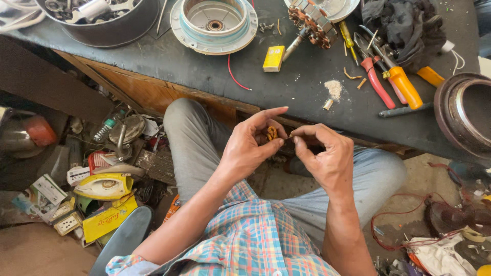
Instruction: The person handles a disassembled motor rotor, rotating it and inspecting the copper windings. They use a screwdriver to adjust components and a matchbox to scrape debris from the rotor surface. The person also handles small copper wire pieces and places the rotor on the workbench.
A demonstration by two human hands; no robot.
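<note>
A small yellow box lies on the dark bench, upper centre. At frame centre, the left hand pinches a small copper coil, forefinger extended; the right hand pinches its wire end closed.

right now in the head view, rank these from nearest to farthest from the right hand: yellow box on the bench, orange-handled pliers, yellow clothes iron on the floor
Measured from the right hand:
1. Yellow box, up on the bench, above and a little to the left in the picture.
2. Orange-handled pliers, on the bench, up and toward the picture's right; a bit farther than the box.
3. Yellow clothes iron, down on the floor, far to the picture's left.
</note>
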